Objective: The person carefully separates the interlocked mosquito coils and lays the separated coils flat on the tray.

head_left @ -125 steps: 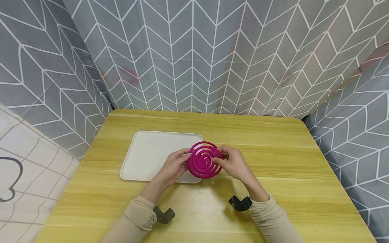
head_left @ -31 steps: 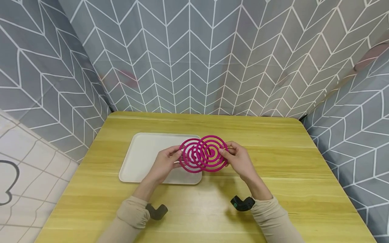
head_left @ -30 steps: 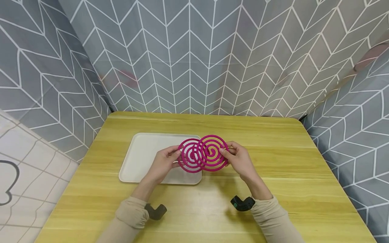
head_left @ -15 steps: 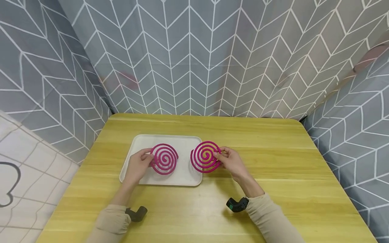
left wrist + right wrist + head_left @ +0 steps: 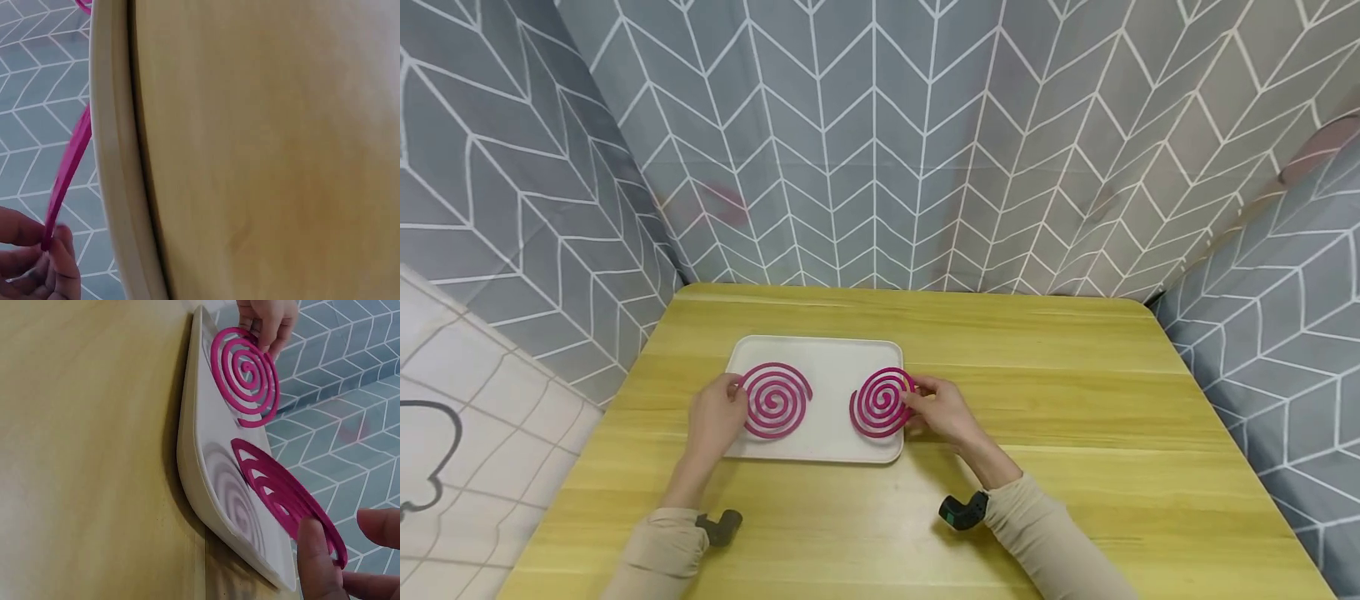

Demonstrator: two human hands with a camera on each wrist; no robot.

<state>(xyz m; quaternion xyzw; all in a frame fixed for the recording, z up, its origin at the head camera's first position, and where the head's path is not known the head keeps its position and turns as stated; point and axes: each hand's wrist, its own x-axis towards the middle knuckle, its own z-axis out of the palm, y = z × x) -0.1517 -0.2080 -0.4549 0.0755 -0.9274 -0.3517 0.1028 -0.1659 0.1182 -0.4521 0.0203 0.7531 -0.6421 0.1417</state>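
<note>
Two magenta mosquito coils are apart, one in each hand, over a white rectangular tray (image 5: 835, 358). My left hand (image 5: 713, 414) pinches the outer left edge of the left coil (image 5: 772, 402), whose flat spiral shows over the tray's left half. The right coil (image 5: 885, 400) is held at its right edge between thumb and fingers of my right hand (image 5: 942, 410). In the right wrist view this right coil (image 5: 281, 495) is tilted above the tray, casting a spiral shadow on it. The left wrist view shows the left coil (image 5: 70, 159) edge-on between the fingertips.
The tray lies left of centre on a wooden table (image 5: 1037, 433). A grey curtain (image 5: 895, 150) with white chevron lines hangs behind the table and along its sides. At the lower left is a pale checked cloth (image 5: 475, 433).
The stacked coils have been parted, one to each hand. The left hand has moved left with its coil; the right hand has come left and lower, bringing its coil over the tray's right end.
</note>
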